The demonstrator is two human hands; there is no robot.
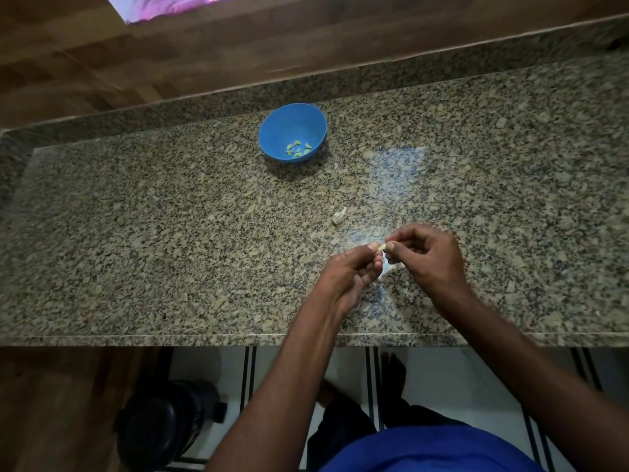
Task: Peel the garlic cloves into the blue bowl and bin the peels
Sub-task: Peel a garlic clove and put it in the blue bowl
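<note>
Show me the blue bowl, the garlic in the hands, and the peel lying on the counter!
blue bowl [272,131]: head view, inside wall.
garlic clove [383,247]: head view, its visible middle.
peel [339,216]: head view, its middle.

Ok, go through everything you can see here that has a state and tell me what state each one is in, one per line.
Blue bowl: upright on the counter, a few peeled cloves inside.
Garlic clove: pinched between both hands above the counter.
Left hand: fingertips pinching the clove.
Right hand: fingers curled, pinching the clove.
Loose peel: lying on the granite counter, not binned.
</note>
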